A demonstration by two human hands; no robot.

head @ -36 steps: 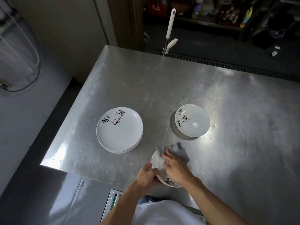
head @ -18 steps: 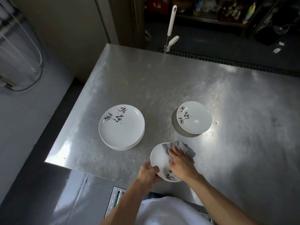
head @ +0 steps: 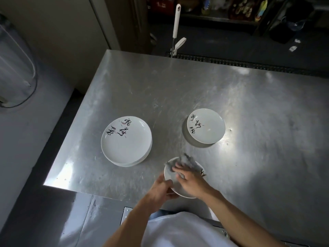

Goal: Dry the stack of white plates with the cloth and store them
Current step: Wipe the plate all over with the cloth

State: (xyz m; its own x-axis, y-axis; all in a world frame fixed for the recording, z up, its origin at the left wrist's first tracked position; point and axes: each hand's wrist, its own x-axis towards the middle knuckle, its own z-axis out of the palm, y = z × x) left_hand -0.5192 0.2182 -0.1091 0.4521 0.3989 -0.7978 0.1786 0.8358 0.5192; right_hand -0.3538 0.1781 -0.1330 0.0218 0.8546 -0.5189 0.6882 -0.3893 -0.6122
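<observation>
- Left hand [head: 160, 190] grips the near rim of the round white plate [head: 169, 173].
- Right hand [head: 189, 181], blurred, presses the crumpled grey cloth [head: 187, 160] flat-fingered onto it, hiding most of its black lettering [head: 203, 173].

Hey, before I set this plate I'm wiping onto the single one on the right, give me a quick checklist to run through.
1. Left hand grips the held plate by its rim: ok.
2. Right hand presses the cloth on that plate: ok.
3. Held plate fully dry: cannot tell.
4. Single plate has nothing on it: ok.
5. Held plate well in from the table front edge: not ok, it is right at the edge.
6. Stack sits evenly: ok.
</observation>
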